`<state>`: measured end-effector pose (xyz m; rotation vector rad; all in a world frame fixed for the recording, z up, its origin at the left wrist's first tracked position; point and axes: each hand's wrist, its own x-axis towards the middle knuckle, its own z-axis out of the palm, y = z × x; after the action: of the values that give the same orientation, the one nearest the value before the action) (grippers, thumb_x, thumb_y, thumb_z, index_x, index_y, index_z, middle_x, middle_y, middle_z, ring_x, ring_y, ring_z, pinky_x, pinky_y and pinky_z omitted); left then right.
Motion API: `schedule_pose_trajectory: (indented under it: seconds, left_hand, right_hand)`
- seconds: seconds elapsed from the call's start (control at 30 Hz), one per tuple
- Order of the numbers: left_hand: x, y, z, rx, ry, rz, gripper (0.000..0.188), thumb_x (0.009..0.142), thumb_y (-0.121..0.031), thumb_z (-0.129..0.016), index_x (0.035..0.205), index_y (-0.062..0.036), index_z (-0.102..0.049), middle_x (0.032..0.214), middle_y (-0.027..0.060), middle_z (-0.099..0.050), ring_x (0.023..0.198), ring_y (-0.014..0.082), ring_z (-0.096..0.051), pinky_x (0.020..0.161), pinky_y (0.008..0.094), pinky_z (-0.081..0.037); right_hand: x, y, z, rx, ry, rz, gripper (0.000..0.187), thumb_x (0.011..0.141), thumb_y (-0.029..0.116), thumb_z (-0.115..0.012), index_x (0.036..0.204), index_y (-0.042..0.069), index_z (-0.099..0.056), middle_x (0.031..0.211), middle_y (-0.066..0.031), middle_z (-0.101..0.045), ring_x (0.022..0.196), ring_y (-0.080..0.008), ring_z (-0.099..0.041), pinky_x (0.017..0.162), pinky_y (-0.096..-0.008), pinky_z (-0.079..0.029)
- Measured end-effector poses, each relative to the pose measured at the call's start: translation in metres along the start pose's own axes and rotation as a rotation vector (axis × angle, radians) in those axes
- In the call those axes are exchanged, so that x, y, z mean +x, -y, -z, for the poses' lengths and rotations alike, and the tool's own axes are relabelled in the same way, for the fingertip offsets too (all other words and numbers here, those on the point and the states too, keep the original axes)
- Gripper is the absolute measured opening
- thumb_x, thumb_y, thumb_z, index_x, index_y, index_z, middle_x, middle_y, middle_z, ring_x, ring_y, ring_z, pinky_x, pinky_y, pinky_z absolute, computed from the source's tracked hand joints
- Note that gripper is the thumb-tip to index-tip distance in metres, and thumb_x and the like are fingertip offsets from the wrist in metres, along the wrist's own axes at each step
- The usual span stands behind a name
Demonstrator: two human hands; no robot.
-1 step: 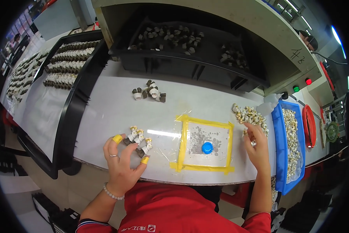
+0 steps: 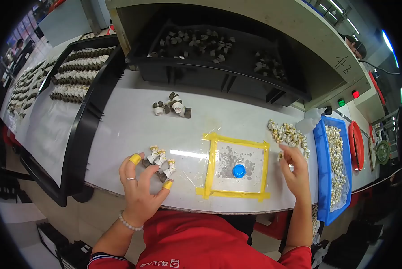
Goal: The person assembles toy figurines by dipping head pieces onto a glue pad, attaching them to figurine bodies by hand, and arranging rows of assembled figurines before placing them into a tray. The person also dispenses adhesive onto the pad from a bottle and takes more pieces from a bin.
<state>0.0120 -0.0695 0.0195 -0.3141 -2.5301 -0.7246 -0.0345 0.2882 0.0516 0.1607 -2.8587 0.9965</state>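
My left hand [image 2: 142, 188], with yellow covers on two fingertips, lies with fingers apart around a short row of small pieces [image 2: 160, 163]. These have dark bases, white middles and gold-and-white tops. Some fingers touch or nearly touch the row's ends. On the right, my right hand [image 2: 296, 172] is closed in a pinch, with a small white-and-gold piece [image 2: 280, 155] at its fingertips. Just beyond it lies a loose pile of similar white-and-gold pieces [image 2: 288, 133]. Between the hands, a blue round cap [image 2: 239, 171] sits on a wet-spotted sheet [image 2: 225, 184] edged with yellow tape.
Several dark-and-white pieces [image 2: 176, 106] lie farther back. A black tray [image 2: 86, 116] with rows of pieces stands left; a black bin [image 2: 187, 74] is under the shelf. At right are a blue basket [image 2: 319, 170], a translucent bottle [image 2: 307, 120] and a red container [image 2: 355, 145].
My right fingers have shifted slightly and drawn closer in their pinch, and the small piece at their tips shows on the left side. My left hand has stayed in place.
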Motion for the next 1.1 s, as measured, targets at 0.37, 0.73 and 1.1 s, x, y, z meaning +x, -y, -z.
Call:
schedule_pose_trajectory:
  seconds: [0.37, 0.73, 1.1]
  left_hand:
    - [0.031, 0.005, 0.009, -0.051, 0.037, 0.042, 0.04, 0.068, -0.008, -0.072, 0.104, -0.0009, -0.055, 0.121, 0.0213, -0.046, 0.111, 0.0386, -0.044, 0.092, 0.0453, -0.038]
    - [0.128, 0.078, -0.025, -0.105, 0.368, -0.16, 0.04, 0.071, 0.007, -0.057, 0.111, 0.0013, -0.058, 0.11, 0.0178, -0.059, 0.104, 0.0344, -0.054, 0.092, 0.0367, -0.043]
    - [0.117, 0.06, -0.009, -0.431, 0.369, 0.247, 0.021, 0.07, 0.006, -0.064, 0.087, 0.0011, -0.052, 0.09, 0.0096, -0.059, 0.084, 0.0161, -0.06, 0.074, 0.0279, -0.049]
  right_hand:
    - [-0.023, 0.012, -0.014, 0.202, 0.139, -0.027, 0.02, 0.072, 0.003, -0.074, 0.088, 0.0, -0.062, 0.082, -0.0066, -0.058, 0.072, -0.0141, -0.058, 0.062, -0.0257, -0.048]
    - [-0.022, 0.013, -0.014, -0.075, 0.061, 0.291, 0.018, 0.075, 0.008, -0.071, 0.091, 0.004, -0.068, 0.085, -0.0104, -0.062, 0.075, -0.0254, -0.061, 0.065, -0.0338, -0.051]
    - [0.0, 0.038, -0.024, -0.024, 0.123, 0.475, 0.018, 0.073, 0.005, -0.072, 0.09, 0.002, -0.066, 0.084, -0.0094, -0.061, 0.073, -0.0242, -0.061, 0.063, -0.032, -0.051]
